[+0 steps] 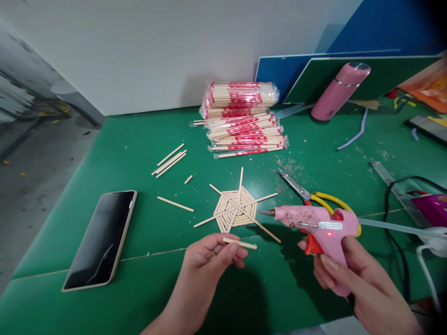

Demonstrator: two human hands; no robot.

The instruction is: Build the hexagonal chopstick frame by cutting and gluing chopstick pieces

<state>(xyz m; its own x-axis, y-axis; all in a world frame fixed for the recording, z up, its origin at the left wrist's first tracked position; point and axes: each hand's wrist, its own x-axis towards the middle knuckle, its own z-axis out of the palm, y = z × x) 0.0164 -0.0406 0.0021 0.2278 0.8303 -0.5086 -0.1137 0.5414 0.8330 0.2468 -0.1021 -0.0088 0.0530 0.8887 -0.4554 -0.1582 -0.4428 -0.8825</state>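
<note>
My left hand pinches a short wooden stick between thumb and fingers, just in front of a web of sticks. That stick web lies flat on the green table, its spokes crossing in the middle and rings of short pieces laid between them. In my right hand is a pink hot glue gun, its nozzle pointing left toward the web and a small red light showing on its side. A clear glue stick sticks out of the gun's back. Behind the gun lie yellow-handled scissors.
Wrapped chopsticks are piled at the back. Loose sticks and a phone lie to the left. A pink bottle stands against boards at the back right. A ruler and black cable are on the right.
</note>
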